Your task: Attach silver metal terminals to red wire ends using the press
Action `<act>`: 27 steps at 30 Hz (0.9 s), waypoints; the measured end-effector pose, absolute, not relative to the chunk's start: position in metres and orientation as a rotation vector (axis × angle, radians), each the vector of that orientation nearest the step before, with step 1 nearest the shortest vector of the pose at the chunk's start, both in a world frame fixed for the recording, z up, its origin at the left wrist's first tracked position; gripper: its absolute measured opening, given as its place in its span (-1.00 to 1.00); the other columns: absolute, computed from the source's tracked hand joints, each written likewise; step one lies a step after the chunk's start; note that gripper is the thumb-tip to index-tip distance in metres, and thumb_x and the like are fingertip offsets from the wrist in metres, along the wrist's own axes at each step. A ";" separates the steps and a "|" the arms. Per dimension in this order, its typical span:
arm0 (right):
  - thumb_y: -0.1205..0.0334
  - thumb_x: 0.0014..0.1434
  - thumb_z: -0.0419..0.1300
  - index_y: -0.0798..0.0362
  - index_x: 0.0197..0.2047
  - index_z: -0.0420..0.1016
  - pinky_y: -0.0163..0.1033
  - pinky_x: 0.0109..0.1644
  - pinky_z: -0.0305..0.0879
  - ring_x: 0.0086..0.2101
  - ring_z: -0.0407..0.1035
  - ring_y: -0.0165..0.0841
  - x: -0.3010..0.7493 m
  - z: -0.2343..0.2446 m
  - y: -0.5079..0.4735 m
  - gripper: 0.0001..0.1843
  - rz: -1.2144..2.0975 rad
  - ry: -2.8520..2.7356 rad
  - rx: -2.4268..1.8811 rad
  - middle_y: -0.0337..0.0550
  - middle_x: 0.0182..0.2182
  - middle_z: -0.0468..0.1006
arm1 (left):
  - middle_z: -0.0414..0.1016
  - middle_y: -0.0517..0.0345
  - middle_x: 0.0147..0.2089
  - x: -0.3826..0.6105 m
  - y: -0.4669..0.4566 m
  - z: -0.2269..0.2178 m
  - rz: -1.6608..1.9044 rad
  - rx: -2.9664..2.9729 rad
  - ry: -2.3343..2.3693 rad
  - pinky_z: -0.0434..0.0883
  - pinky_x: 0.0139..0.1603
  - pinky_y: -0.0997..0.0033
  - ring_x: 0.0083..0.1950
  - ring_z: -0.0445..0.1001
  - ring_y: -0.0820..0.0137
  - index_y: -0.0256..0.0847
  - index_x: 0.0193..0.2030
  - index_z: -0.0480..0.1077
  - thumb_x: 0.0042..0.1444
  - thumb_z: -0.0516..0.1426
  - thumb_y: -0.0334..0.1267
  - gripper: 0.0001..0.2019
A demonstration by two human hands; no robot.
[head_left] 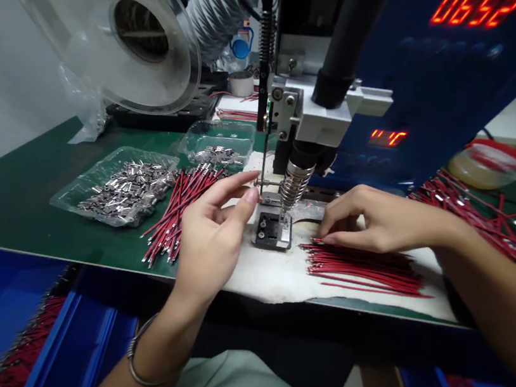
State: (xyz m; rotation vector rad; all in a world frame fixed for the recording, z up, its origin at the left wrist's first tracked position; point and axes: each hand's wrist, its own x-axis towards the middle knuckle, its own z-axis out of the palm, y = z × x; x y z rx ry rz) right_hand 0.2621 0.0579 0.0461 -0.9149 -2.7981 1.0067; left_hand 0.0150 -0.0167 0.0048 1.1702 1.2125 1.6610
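My left hand [217,229] is beside the small black fixture [273,231] under the machine's spring-wrapped tip [296,186]. Its index finger reaches forward while the thumb bends in close to the other fingers; whatever they pinch is too small to make out. My right hand [366,221] lies over the near end of a row of red wires [363,266] on a white sheet. Thumb and fingers there are closed on a red wire, partly hidden by the hand. Left of my left hand, a pile of red wires with metal ends [163,231] rests on the green table.
Clear plastic trays [58,199] of small metal terminals stand at the left. A transparent suction hood [179,73] hangs above them. The blue machine [399,79] with red digits rises behind. More red wires [489,219] lie right. Blue bins [89,336] sit below the table edge.
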 end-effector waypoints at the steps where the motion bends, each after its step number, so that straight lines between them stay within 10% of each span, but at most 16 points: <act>1: 0.15 0.30 0.21 0.04 -0.19 0.74 -0.30 -0.32 0.41 -0.41 0.54 -0.37 0.262 0.045 0.058 -0.74 1.000 -2.792 -0.898 -0.19 -0.34 0.72 | 0.67 0.09 -0.16 0.016 -0.015 0.001 1.655 1.116 1.169 0.52 -0.22 0.52 -0.22 0.62 0.43 -0.08 -0.06 0.65 0.16 0.39 -0.16 -0.78; 9: 0.12 0.34 0.21 0.03 -0.23 0.74 -0.29 -0.28 0.44 -0.38 0.59 -0.36 0.261 0.044 0.057 -0.72 0.896 -2.779 -0.811 -0.20 -0.33 0.74 | 0.61 0.21 -0.40 0.014 -0.018 -0.013 1.501 1.144 1.292 0.18 -0.56 0.57 -0.57 0.24 0.62 -0.15 -0.24 0.68 0.11 0.42 -0.12 -0.83; 15: 0.09 0.38 0.16 0.07 -0.19 0.63 -0.29 -0.36 0.40 -0.44 0.55 -0.36 0.258 0.048 0.054 -0.72 0.969 -2.693 -0.849 -0.19 -0.40 0.67 | 0.73 0.14 -0.19 0.019 -0.021 -0.011 1.477 1.213 1.319 0.47 -0.20 0.51 -0.22 0.61 0.42 -0.08 -0.19 0.73 0.13 0.41 -0.13 -0.85; 27: 0.01 0.39 0.17 0.07 -0.20 0.59 -0.27 -0.25 0.28 -0.36 0.40 -0.35 0.231 0.027 0.042 -0.69 0.910 -2.395 -0.901 -0.23 -0.36 0.59 | 0.68 0.14 -0.27 0.023 -0.016 -0.008 1.563 1.080 1.207 0.48 -0.20 0.57 -0.23 0.61 0.47 -0.22 -0.26 0.60 -0.01 0.49 -0.18 -0.74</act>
